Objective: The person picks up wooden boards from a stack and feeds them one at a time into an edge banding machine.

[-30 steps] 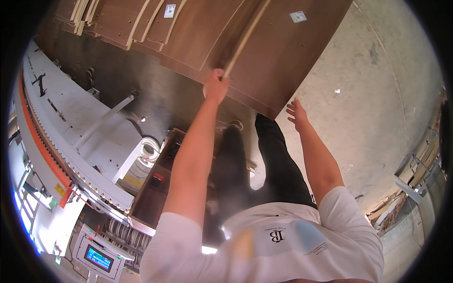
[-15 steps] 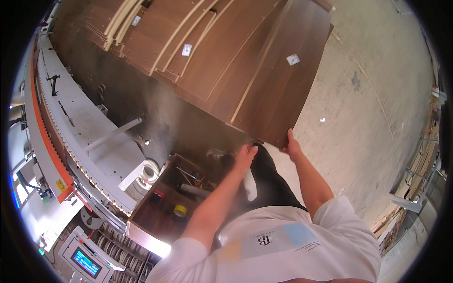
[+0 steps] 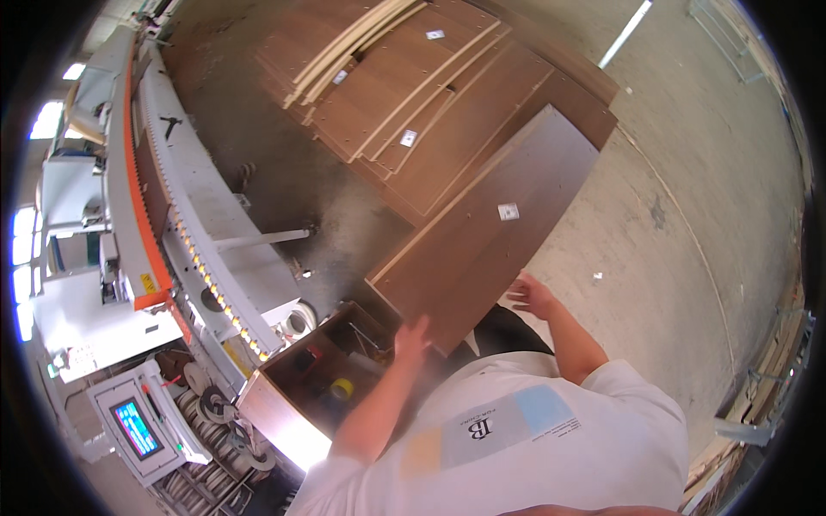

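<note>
Brown rectangular wooden panel (image 3: 482, 245) is slanting in the frame's centre; at its lower edge is the blurred left hand (image 3: 413, 340), whose grip I cannot tell; right hand (image 3: 532, 297), fingers apart, is by its right edge

The brown rectangular board (image 3: 469, 258) slants across mid-view, its length running from seven o'clock to one, a pale long edge facing ten, a white label (image 3: 508, 211) on its upturned face.
</note>
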The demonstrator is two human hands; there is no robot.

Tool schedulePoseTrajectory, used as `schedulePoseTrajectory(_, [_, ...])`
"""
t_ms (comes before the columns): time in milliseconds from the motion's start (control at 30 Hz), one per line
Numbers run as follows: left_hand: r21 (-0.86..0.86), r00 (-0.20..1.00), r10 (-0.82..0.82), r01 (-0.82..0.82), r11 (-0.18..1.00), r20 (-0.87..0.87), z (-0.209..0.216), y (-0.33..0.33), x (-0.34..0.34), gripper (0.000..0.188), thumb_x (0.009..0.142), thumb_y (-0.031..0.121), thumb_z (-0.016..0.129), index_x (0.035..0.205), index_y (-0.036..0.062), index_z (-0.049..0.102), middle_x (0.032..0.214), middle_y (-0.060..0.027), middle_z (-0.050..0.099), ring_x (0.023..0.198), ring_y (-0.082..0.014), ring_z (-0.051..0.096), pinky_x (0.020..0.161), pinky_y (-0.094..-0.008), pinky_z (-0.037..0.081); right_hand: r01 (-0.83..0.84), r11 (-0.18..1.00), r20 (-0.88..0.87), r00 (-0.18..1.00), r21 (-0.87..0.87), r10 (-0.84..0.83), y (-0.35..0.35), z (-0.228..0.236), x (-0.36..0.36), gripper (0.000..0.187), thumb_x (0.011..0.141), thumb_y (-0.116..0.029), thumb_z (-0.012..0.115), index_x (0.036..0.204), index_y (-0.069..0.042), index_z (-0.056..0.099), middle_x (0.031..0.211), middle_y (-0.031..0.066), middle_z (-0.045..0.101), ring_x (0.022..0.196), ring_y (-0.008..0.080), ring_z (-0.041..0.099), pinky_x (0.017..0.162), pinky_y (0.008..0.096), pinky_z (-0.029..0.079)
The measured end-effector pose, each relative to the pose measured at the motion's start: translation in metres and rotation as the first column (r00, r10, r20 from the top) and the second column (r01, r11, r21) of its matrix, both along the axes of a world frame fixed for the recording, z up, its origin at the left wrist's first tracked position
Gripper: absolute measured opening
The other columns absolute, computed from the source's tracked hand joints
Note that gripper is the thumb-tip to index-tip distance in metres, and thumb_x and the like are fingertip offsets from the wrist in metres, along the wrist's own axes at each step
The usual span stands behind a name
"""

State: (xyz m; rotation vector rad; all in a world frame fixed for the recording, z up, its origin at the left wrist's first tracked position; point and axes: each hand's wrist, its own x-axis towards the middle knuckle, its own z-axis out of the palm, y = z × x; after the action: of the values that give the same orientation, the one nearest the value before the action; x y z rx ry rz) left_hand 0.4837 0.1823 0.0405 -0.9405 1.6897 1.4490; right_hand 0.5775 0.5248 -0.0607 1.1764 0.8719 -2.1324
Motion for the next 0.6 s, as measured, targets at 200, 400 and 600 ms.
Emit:
schedulePoseTrajectory(200, [-0.248,0.969,0.204,-0.234,0.940,-0.140,0.097,-0.085,0.047,0.036,0.095,0.032,0.067,0.113,0.0019,0.061,0.092,-0.0040,0.059,0.071,-0.0127,0.052,0.056,-0.0306,0.042,-0.041,0.989,0.181,0.983,0.141,0.015,0.018,-0.017,-0.028,0.079,0.094,-0.066,0.053,0.147,-0.008,0.042,0.143,0.0072,0.052,0.127,0.0257,0.053,0.104,0.0488,0.042])
schedulePoseTrajectory(400, [-0.300,0.795,0.388,-0.555,0.776,-0.467,0.112,-0.140,0.090,0.034,0.099,0.032,0.061,0.095,-0.0018,0.060,0.078,-0.0044,0.055,0.069,-0.0161,0.047,0.061,-0.0335,0.040,0.148,0.988,0.198,0.968,0.049,-0.155,-0.043,-0.061,-0.033,0.059,0.096,-0.054,0.056,0.138,-0.016,0.044,0.130,0.0123,0.055,0.115,0.0297,0.056,0.095,0.0507,0.050])
schedulePoseTrajectory(600, [-0.488,0.799,0.271,-0.556,0.673,-0.537,0.122,-0.180,0.110,0.037,0.099,0.031,0.060,0.097,-0.0059,0.064,0.076,-0.0076,0.057,0.070,-0.0169,0.048,0.064,-0.0360,0.040,0.091,0.982,0.366,0.919,0.166,-0.147,-0.097,-0.044,-0.057,0.047,0.099,-0.047,0.054,0.134,-0.016,0.048,0.125,0.0118,0.059,0.102,0.0330,0.063,0.080,0.0450,0.057])
